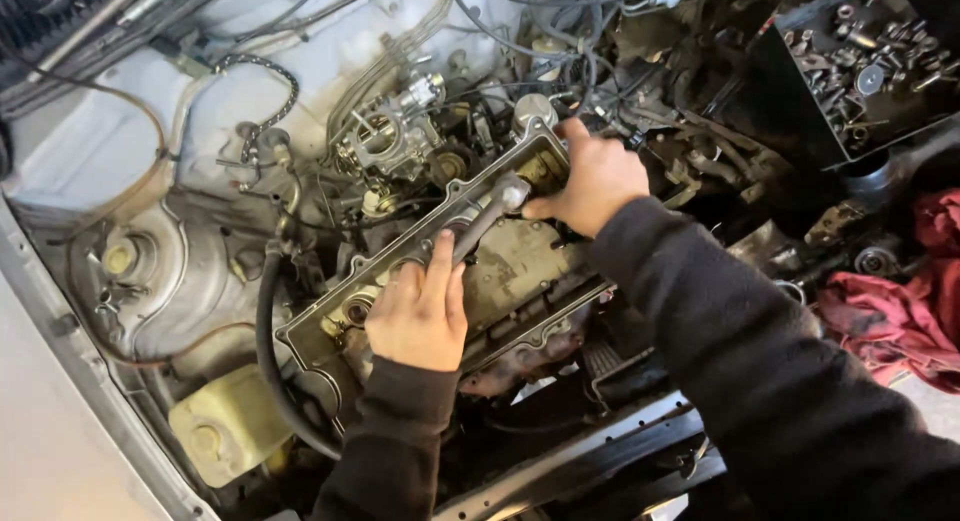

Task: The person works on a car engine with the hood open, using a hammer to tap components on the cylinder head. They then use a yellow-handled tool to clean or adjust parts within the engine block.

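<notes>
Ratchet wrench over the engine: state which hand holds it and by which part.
Both hands are on the ratchet wrench. The left hand grips the handle end; the right hand steadies the head end, pressing it down over the valve cover.

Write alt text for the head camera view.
Two bare hands work a ratchet wrench on an engine's valve cover: left hand on the handle, right hand steadying its head. A tray of bolts and red rag sit right.

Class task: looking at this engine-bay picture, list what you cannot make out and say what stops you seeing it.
Head view:
- Ratchet wrench head: covered by the right hand.
- Its handle end: under the left hand.
- Fastener being worked: hidden on the engine cover.
- Parts in the black tray: too small, cut by the edge.
</notes>
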